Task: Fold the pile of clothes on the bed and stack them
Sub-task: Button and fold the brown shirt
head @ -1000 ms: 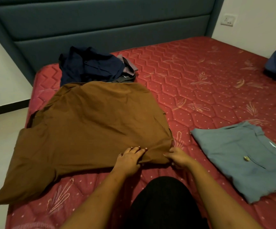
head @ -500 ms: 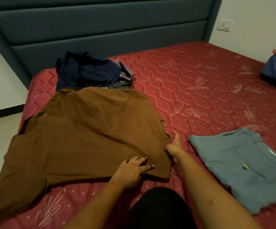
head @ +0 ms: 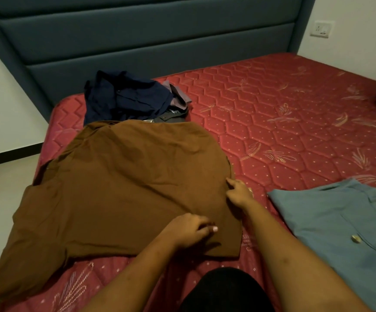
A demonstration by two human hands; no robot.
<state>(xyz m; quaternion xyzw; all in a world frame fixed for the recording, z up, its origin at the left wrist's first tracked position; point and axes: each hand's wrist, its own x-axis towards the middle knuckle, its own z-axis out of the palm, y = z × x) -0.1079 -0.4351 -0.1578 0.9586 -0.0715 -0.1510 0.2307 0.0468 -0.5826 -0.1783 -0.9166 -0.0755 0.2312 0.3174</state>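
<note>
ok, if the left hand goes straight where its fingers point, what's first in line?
The left hand points right across the brown shirt; first in line looks like the right forearm, though its height is unclear.

Location: a domestic bedroom. A red quilted mattress (head: 295,131) abuts a padded teal headboard (head: 137,41); a wall socket (head: 321,29) is fitted beside it. Loose clothes (head: 126,97) lie on the mattress.
</note>
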